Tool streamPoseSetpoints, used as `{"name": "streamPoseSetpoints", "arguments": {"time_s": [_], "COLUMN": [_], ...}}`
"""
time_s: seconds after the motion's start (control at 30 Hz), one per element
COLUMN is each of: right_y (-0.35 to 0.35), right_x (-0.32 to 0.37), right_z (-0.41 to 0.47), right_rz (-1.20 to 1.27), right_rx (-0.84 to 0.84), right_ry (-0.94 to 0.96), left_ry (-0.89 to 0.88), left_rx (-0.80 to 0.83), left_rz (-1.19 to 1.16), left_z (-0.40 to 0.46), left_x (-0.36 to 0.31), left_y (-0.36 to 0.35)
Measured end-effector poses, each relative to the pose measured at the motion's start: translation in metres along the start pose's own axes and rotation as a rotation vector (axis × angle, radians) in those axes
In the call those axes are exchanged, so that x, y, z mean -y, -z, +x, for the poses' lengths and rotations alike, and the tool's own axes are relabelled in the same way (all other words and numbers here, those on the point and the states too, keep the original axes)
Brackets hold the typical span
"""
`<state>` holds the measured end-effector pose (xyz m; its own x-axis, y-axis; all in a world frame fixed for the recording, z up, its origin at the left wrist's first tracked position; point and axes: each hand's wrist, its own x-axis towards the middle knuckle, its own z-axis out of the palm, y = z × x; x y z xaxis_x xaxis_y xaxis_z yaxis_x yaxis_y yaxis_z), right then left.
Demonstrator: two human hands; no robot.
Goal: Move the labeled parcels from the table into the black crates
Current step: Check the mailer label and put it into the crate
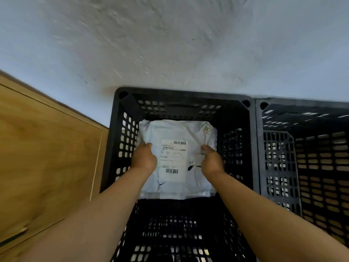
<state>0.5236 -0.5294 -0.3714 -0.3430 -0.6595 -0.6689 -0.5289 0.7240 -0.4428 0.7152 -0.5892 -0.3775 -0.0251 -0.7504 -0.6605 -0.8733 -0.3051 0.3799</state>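
You have the white parcel [177, 159] pinched at its two side edges, your left hand [144, 159] and right hand [211, 161] each curled onto the plastic, probably to keep it flat and label-up as it goes in. It sits deep inside the black crate [236, 140] at frame centre, spanning between your hands, with a second crate [302, 148] touching at the right.

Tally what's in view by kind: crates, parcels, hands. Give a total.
Black crates: 2, the crate being loaded and its neighbour
Labeled parcels: 1, the white parcel
Hands: 2, left hand and right hand, both gripping the parcel
Total: 5
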Motion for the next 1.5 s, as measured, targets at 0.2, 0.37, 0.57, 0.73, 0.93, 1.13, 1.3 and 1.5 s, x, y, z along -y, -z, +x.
{"name": "streamPoseSetpoints", "arguments": {"time_s": [0.2, 0.37, 0.57, 0.73, 0.93, 1.13, 1.3, 1.5], "right_y": [-0.026, -0.043, -0.054, -0.058, -0.047, -0.008, 0.041, 0.102], "right_x": [-0.021, -0.03, -0.043, -0.047, -0.03, -0.004, 0.022, 0.052], "right_z": [0.009, 0.011, 0.024, 0.033, 0.022, -0.028, -0.095, -0.192], "right_rz": [-0.264, -0.756, -0.791, -0.783, -0.828, -0.829, -0.82, -0.738], "right_rx": [-0.332, 0.148, 0.215, 0.231, 0.277, 0.101, -0.025, -0.178], "right_ry": [0.16, 0.365, 0.297, 0.314, 0.274, 0.325, 0.399, 0.436], "left_ry": [-0.264, -0.375, -0.261, -0.21, -0.13, -0.232, -0.245, -0.319], "left_rx": [-0.214, -0.112, 0.133, 0.211, 0.298, 0.13, 0.143, 0.119], "left_rz": [0.484, 0.791, 0.69, 0.627, 0.701, 0.653, 0.54, 0.422], "left_z": [-0.012, -0.014, 0.005, 0.018, 0.018, -0.031, -0.102, -0.182], "left_x": [0.009, 0.022, 0.044, 0.044, 0.027, -0.003, -0.021, -0.059], "left_y": [-0.025, -0.045, -0.053, -0.053, -0.04, -0.002, 0.031, 0.087]}}
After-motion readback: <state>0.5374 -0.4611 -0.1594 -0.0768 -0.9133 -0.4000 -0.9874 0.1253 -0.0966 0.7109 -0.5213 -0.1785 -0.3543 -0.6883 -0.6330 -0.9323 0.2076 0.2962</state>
